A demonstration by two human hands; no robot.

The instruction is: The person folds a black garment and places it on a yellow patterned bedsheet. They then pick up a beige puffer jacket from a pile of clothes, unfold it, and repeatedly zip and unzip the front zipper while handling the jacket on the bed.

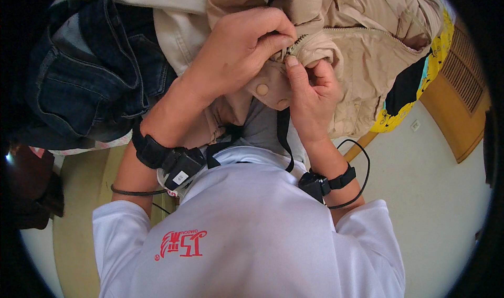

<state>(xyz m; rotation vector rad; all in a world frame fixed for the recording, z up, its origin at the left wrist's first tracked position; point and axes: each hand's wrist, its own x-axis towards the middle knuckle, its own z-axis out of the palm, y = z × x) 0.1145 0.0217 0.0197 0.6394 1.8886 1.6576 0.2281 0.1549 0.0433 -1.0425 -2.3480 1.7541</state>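
A beige padded jacket [366, 73] with a metal zipper [370, 29] lies across the lap and the surface in front of me. My left hand [236, 50] comes in from the left, its thumb and index finger pinched on the zipper's end. Just right of it, my right hand [317, 93] grips the jacket's edge beside the zipper teeth, with the thumb on top. The two sets of fingertips nearly touch. Below them hangs a jacket flap with round snap buttons [262, 89]. Exactly what lies between the left fingertips is partly hidden.
Dark blue jeans [90, 73] lie to the left, next to a cream garment [177, 34]. Yellow patterned fabric [397, 115] shows under the jacket at right. Beyond it stands slatted wooden furniture [453, 89]. Black straps with small devices circle both wrists, and a cable loops by the right arm.
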